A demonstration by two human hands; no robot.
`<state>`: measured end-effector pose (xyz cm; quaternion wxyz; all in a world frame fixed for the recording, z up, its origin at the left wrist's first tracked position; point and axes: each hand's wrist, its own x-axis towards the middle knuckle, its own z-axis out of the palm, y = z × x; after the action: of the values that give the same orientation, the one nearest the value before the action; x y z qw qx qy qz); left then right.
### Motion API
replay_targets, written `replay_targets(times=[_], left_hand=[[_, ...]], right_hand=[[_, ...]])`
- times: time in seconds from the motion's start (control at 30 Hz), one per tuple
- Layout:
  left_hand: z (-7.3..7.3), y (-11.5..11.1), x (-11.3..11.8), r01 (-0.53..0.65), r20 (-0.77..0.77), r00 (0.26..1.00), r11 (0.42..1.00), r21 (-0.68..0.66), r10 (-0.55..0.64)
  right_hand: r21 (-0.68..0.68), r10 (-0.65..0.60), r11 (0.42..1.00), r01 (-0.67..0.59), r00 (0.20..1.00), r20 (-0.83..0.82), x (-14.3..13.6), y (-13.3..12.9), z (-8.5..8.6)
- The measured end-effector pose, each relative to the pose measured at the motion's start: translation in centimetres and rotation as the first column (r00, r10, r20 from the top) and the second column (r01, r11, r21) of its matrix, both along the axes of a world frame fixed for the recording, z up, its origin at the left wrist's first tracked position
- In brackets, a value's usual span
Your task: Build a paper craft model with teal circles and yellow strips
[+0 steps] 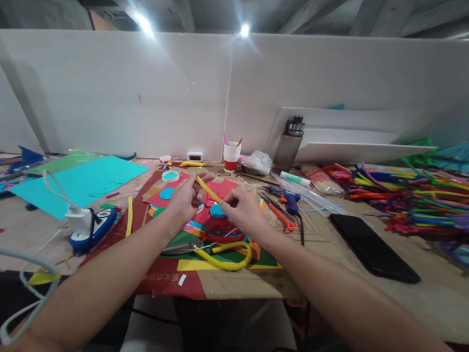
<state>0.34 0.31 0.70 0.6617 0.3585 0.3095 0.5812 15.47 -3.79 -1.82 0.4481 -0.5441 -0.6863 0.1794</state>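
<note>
A narrow yellow strip (208, 189) runs slanting between my two hands over the middle of the work table; whether it is paper or foam I cannot tell. My left hand (189, 197) is closed on its upper end, and my right hand (245, 211) pinches its lower end. Beneath them lie red paper pieces (224, 188) and blue paper circles (166, 194), partly hidden by my hands. Closer to me is a pair of scissors (185, 247) with grey blades, beside a thick yellow curved loop (231, 264). Another yellow strip (129, 216) lies left of my left hand.
A blue power strip (106, 221) with a white charger and cables stands left. Right are a blue glue gun (292, 202), an orange-handled tool (281, 216), a black phone (371, 245) and colourful pipe cleaners (423, 194). Paper cups (231, 156) and a bottle (289, 142) stand behind.
</note>
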Motion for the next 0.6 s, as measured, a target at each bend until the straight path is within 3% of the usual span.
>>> replay_targets(times=[0.17, 0.43, 0.6], left_hand=[[-0.65, 0.05, 0.06, 0.115, -0.047, 0.992, 0.993, 0.016, -0.114], [-0.95, 0.05, -0.12, 0.058, -0.163, 0.986, 0.995, 0.085, -0.044], [-0.73, 0.57, -0.54, 0.004, -0.043, 0.999, 0.992, 0.126, 0.002]], right_hand=[[-0.052, -0.021, 0.999, 0.015, 0.992, -0.121, 0.36, 0.51, -0.29], [-0.049, 0.009, 0.999, -0.015, 0.992, -0.122, 0.32, 0.74, -0.69], [-0.066, 0.055, 0.996, -0.065, 0.988, -0.145, 0.2, 0.56, -0.66]])
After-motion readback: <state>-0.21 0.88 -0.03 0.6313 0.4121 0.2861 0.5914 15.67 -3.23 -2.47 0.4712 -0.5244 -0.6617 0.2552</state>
